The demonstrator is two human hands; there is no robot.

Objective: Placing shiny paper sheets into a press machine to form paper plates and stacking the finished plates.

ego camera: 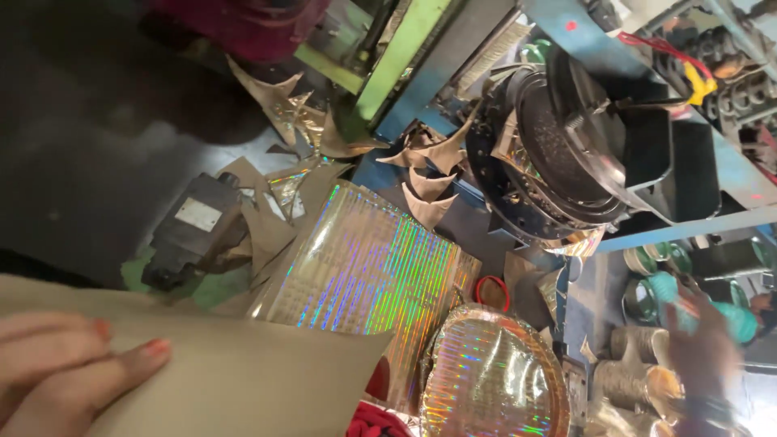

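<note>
My left hand (pixel 57 368) is at the bottom left, fingers lying flat along the top of a large plain brown sheet (pixel 243 380) that it holds up in front of me. My right hand (pixel 702 348) is at the lower right, blurred by motion, over stacks of shiny round plates (pixel 627 380); whether it holds anything cannot be made out. Between the hands lies a stack of rainbow-shimmering foil sheets (pixel 364 267). A pile of round foil-covered plates (pixel 494 380) sits just in front of that stack.
A round black press die (pixel 558 154) on a blue and green machine frame (pixel 405 48) fills the upper right. Pointed foil offcuts (pixel 429 190) lie around it. A dark grey motor block (pixel 194 226) sits left, a red ring (pixel 491 291) near the plates.
</note>
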